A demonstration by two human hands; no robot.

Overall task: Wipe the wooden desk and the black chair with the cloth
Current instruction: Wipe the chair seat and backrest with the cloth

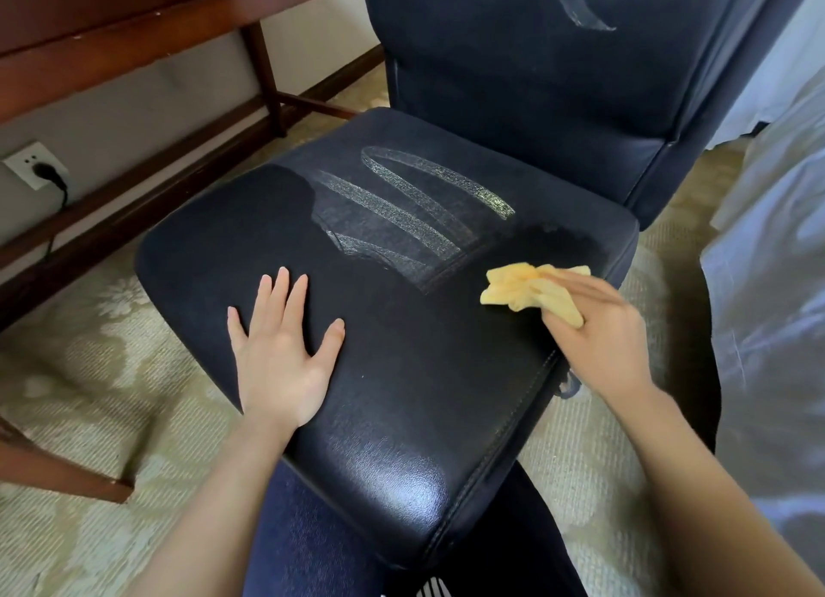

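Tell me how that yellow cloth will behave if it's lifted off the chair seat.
Likely floppy: the yellow cloth lies crumpled in soft folds under the right hand, so it should droop when lifted. Probably light, since it bunches up small. Possibly damp: smeared streaks mark the chair seat, so it may cling a little.

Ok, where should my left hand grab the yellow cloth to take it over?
Pinch the bunched end of the cloth that sticks out past the right hand, coming in from the left across the chair seat. The right hand covers the rest.
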